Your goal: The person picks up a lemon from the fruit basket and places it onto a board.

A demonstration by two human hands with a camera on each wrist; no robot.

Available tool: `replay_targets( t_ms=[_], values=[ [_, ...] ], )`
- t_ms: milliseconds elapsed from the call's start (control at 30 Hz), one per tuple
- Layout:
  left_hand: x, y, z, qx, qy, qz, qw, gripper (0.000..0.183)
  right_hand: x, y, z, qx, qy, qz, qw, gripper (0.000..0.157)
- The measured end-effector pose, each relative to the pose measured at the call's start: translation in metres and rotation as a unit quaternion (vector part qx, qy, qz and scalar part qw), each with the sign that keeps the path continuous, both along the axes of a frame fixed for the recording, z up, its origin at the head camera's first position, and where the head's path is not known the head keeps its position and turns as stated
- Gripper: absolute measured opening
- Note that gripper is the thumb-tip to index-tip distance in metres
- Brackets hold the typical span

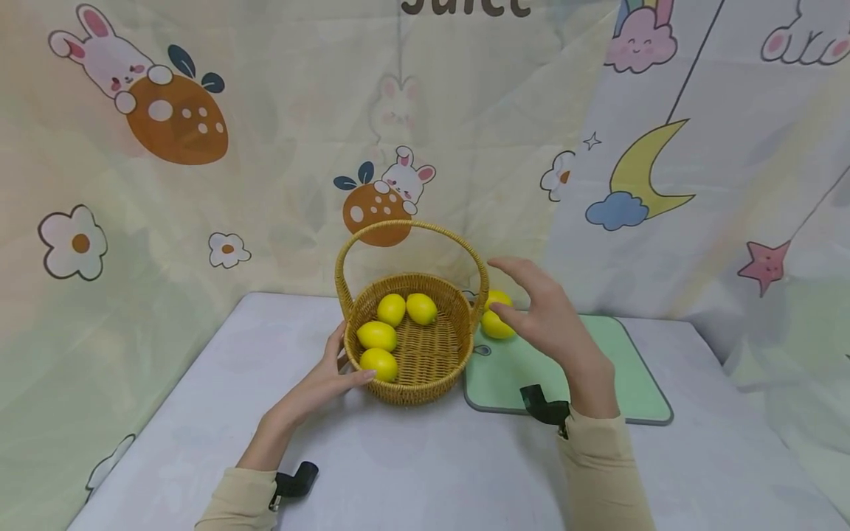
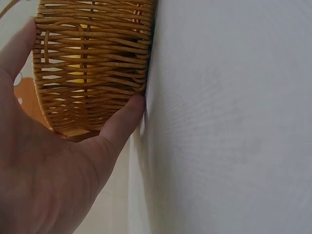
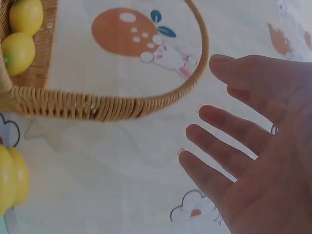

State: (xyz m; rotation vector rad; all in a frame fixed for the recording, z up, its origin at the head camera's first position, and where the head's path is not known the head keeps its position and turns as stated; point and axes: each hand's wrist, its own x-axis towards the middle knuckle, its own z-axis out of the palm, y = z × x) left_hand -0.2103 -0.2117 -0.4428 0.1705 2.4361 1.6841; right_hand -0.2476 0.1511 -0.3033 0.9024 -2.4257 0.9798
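Left hand [image 1: 330, 375] clasps the basket [image 1: 410, 399] at its right; right hand [image 1: 554, 324] holds its fingers apart.
Four lemons [image 1: 377, 336] leave bare weave [image 1: 432, 350] toward the right hand, which hovers just beside the handle [image 1: 483, 284].

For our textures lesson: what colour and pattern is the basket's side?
The basket's side is golden-brown and woven, with small gaps, clearest in the left wrist view.

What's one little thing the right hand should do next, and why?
Probably lower the right hand toward the nearer lemon on the green cutting board: that hand is empty, four lemons sit in the wicker basket, and the left hand holds its side.
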Motion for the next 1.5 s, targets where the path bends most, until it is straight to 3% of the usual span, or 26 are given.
replay_targets(
  t_ms=[133, 367, 667, 867, 1000, 1167, 1500],
  values=[
    [0.001, 0.000, 0.001, -0.001, 0.001, 0.000, 1.0000, 0.107, 0.004, -0.014, 0.002, 0.010, 0.010, 0.037, 0.999, 0.061],
    [0.001, 0.000, 0.001, -0.001, -0.005, 0.001, 1.0000, 0.108, 0.005, -0.041, -0.007, 0.012, -0.030, 0.117, 0.993, 0.061],
    [0.001, 0.000, 0.002, -0.006, -0.003, 0.003, 1.0000, 0.109, 0.002, -0.076, -0.029, 0.056, -0.089, 0.154, 0.982, 0.057],
    [0.000, -0.001, 0.002, -0.005, 0.001, 0.000, 1.0000, 0.109, -0.006, -0.101, -0.050, 0.079, -0.140, 0.187, 0.969, 0.055],
    [0.000, -0.001, 0.001, -0.001, 0.003, -0.003, 1.0000, 0.108, -0.011, -0.115, -0.066, 0.097, -0.177, 0.199, 0.959, 0.054],
    [0.000, 0.000, 0.002, 0.003, 0.005, -0.002, 1.0000, 0.109, -0.014, -0.129, -0.083, 0.139, -0.183, 0.206, 0.951, 0.053],
    [0.000, -0.001, 0.004, -0.002, 0.004, -0.001, 1.0000, 0.110, -0.016, -0.142, -0.095, 0.185, -0.171, 0.188, 0.949, 0.054]
  ],
)
